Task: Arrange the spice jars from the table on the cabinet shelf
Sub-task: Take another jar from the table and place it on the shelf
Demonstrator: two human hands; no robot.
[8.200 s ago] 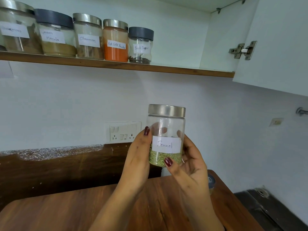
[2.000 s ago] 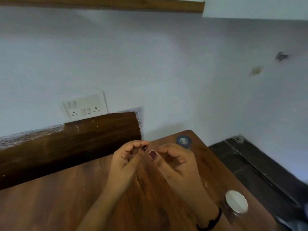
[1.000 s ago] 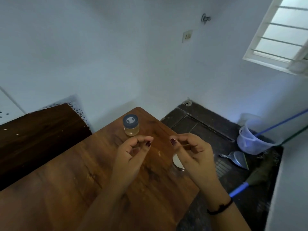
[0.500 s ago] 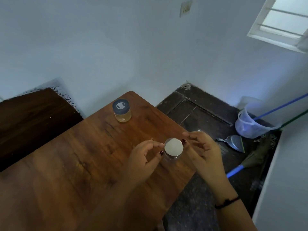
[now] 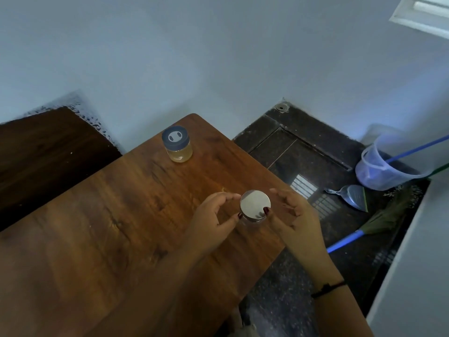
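Two-handed at silver-lidded jar (image 5: pixel 255 204) on worktop (image 5: pixel 121 215): pinching lid with left hand (image 5: pixel 211 220), thumb-touching with loose-fingered right hand (image 5: pixel 294 215).

Table (image 5: pixel 102 215) of smooth brown wood grain, near jar's lid (image 5: pixel 255 204) of shiny metal, far jar (image 5: pixel 177 144) of clear glass, matt grey lid, translucent plastic bucket (image 5: pixel 379 171), dark speckled floor (image 5: pixel 303 156).

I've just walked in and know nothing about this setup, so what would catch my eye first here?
A silver-lidded jar near the wooden table's right edge is flanked by the left hand, which pinches its lid, and the right hand, whose thumb touches the rim. A smaller dark-lidded jar with pale contents stands alone at the table's far corner. On the dark floor to the right are a bucket, a dustpan and a blue-handled broom.
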